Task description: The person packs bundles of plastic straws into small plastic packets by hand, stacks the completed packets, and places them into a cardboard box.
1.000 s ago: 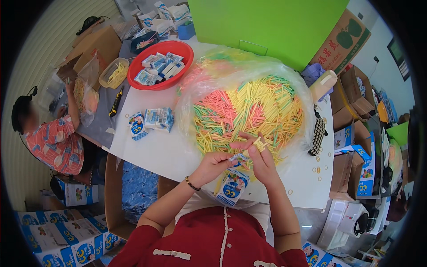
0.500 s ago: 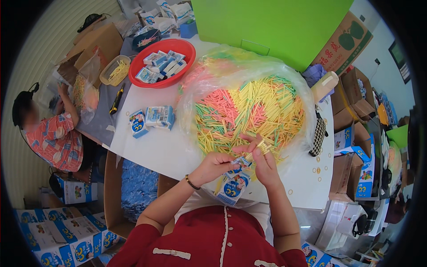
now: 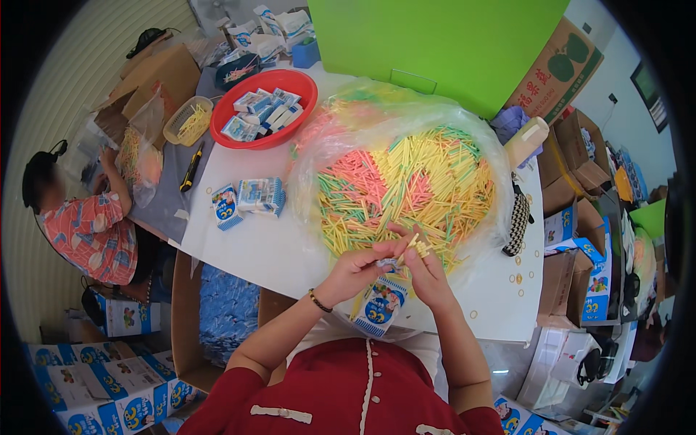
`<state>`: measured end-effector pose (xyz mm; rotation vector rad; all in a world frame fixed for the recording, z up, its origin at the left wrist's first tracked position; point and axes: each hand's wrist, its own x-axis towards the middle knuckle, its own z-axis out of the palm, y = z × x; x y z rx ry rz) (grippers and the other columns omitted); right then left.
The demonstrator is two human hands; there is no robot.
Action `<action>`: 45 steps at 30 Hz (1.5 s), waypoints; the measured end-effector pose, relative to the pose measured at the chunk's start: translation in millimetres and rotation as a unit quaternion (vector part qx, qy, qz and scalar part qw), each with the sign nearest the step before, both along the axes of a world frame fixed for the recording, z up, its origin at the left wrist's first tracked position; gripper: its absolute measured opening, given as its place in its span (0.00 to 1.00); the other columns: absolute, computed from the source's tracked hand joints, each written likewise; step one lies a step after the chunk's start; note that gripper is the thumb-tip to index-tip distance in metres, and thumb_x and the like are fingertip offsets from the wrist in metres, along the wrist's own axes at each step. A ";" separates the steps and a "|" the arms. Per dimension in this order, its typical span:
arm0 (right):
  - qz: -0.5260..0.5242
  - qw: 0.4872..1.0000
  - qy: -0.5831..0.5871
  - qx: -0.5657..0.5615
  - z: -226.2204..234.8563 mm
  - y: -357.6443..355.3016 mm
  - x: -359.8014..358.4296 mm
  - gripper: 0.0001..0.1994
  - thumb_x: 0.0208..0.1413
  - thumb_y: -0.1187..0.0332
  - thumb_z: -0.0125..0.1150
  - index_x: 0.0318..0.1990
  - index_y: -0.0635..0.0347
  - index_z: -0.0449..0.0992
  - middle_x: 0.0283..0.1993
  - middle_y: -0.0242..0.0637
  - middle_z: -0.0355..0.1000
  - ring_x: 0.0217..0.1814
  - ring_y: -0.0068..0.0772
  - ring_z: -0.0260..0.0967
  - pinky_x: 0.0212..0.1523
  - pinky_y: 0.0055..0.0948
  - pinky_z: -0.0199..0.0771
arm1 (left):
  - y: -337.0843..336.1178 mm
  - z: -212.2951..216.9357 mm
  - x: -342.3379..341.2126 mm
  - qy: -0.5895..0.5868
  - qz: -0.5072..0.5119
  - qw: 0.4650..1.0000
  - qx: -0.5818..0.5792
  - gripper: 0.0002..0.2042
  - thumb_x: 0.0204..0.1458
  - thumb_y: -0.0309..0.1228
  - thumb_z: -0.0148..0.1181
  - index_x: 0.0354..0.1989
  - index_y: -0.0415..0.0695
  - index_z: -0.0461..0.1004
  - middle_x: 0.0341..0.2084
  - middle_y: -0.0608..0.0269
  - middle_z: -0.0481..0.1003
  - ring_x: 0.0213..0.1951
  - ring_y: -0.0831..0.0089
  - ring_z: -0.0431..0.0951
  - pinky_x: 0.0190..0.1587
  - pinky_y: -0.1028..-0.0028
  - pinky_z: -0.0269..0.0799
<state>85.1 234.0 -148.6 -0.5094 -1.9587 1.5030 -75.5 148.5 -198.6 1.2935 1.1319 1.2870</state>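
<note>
A blue-and-white packet (image 3: 379, 306) hangs upright in front of my body, its top gathered and crumpled. My left hand (image 3: 350, 275) is closed on that gathered top, thumb against fingers. My right hand (image 3: 429, 278) meets it there, fingers bent in at the packet's neck. Small yellowish pieces (image 3: 419, 249) sit at the right fingers; whether they are sticks or rubber bands I cannot tell. Just beyond both hands lies a big clear plastic bag (image 3: 304, 181), open over a heap of pink, yellow and green sticks (image 3: 413, 181).
Two filled packets (image 3: 250, 197) lie on the white table (image 3: 250, 254). Behind them stands a red basin (image 3: 304, 116) of boxes or packets. Loose rubber bands (image 3: 517, 278) dot the right side. A green panel (image 3: 435, 51) rises at the back. A co-worker (image 3: 87, 225) sits left.
My hands have closed in on each other at the packet's neck, and the right fingers have curled further. The packet hangs straighter. The co-worker's arm has shifted slightly.
</note>
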 end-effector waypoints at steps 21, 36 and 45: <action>-0.006 0.980 -0.118 0.161 2.1 22.9 -14.0 0.14 0.63 0.63 0.46 0.50 0.59 0.72 0.51 0.38 0.71 0.60 0.42 0.65 0.69 0.45 0.41 | 11.0 6.6 6.7 -0.146 -0.018 0.979 -0.144 0.14 0.62 0.27 0.50 0.55 0.38 0.69 0.47 0.69 0.73 0.48 0.83 0.70 0.52 0.80 0.67; -0.112 0.910 0.228 -0.328 -5.7 11.3 -3.0 0.10 0.66 0.64 0.47 0.45 0.60 0.69 0.41 0.35 0.70 0.49 0.35 0.69 0.57 0.40 0.63 | 1.1 9.3 -10.4 -0.005 0.057 0.997 -0.057 0.07 0.55 0.26 0.60 0.40 0.38 0.79 0.30 0.70 0.79 0.33 0.85 0.74 0.37 0.81 0.71; -0.066 0.956 0.209 -0.198 26.1 -9.3 -18.7 0.10 0.67 0.61 0.42 0.43 0.58 0.63 0.40 0.38 0.72 0.58 0.43 0.67 0.61 0.42 0.62 | 4.5 18.0 -15.4 0.156 0.109 0.981 0.049 0.06 0.50 0.24 0.64 0.36 0.40 0.80 0.22 0.62 0.76 0.25 0.79 0.72 0.29 0.78 0.69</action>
